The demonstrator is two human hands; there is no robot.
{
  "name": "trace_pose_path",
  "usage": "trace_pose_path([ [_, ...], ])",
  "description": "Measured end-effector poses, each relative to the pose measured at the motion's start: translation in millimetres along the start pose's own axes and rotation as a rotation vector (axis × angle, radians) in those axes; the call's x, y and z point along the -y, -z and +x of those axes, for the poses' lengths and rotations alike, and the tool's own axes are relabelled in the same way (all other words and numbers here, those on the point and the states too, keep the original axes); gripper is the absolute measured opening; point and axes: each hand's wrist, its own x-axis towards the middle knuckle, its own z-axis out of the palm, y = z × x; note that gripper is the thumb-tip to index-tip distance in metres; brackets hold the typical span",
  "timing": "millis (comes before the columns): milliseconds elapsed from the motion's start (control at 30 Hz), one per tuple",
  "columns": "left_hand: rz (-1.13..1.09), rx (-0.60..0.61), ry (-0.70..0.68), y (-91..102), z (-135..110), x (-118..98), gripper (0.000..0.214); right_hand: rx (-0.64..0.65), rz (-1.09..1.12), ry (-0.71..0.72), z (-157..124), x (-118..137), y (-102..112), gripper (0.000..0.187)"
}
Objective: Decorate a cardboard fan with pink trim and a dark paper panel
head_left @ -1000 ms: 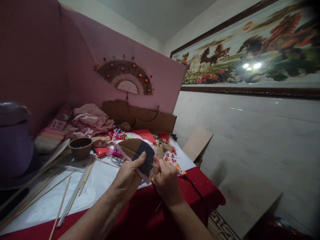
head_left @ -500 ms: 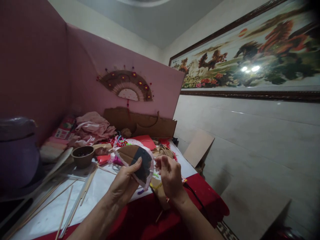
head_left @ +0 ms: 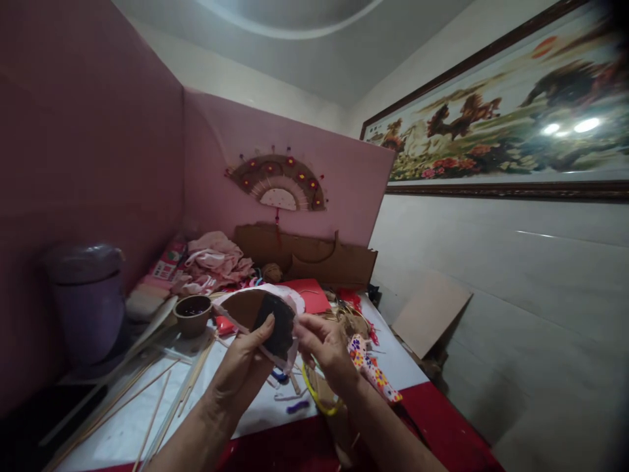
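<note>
My left hand [head_left: 243,364] grips a half-round cardboard piece [head_left: 243,307] above the table, its thumb lying on a black patch on the face. Pale pink cloth [head_left: 293,298] is folded around the rim of the piece. At its right edge, my right hand [head_left: 324,344] is closed, thumb and fingertips pinching the cloth border. Below the right hand lie a yellow-edged cardboard strip [head_left: 324,393] and a flower-patterned glue gun-like object [head_left: 373,370], partly hidden by the wrist.
Thin wooden sticks [head_left: 152,416] and a brown bowl [head_left: 193,316] of dark contents lie to the left. Behind are crumpled pink cloth [head_left: 219,259], red paper [head_left: 308,295] and torn cardboard [head_left: 334,262]. A decorated fan [head_left: 278,180] hangs on the pink panel. A lilac bin [head_left: 88,314] stands far left.
The view has shifted, so the surroundings sit further right. My right hand has come from just off the cardboard piece onto its right cloth edge. My left hand keeps its hold.
</note>
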Motion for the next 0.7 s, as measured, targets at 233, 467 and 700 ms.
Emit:
trace_pose_path([
  [233, 0.044, -0.088, 0.014, -0.3, 2, -8, 0.013, -0.121, 0.034, -0.058, -2, -9, -7, 0.015],
  [467, 0.044, -0.138, -0.030, 0.1, 5, -10, 0.011, -0.148, 0.152, -0.099, -7, -23, -8, 0.019],
  [700, 0.003, -0.178, 0.020, -0.6, 4, -9, 0.017, -0.054, 0.347, -0.173, -12, -21, 6, 0.038],
])
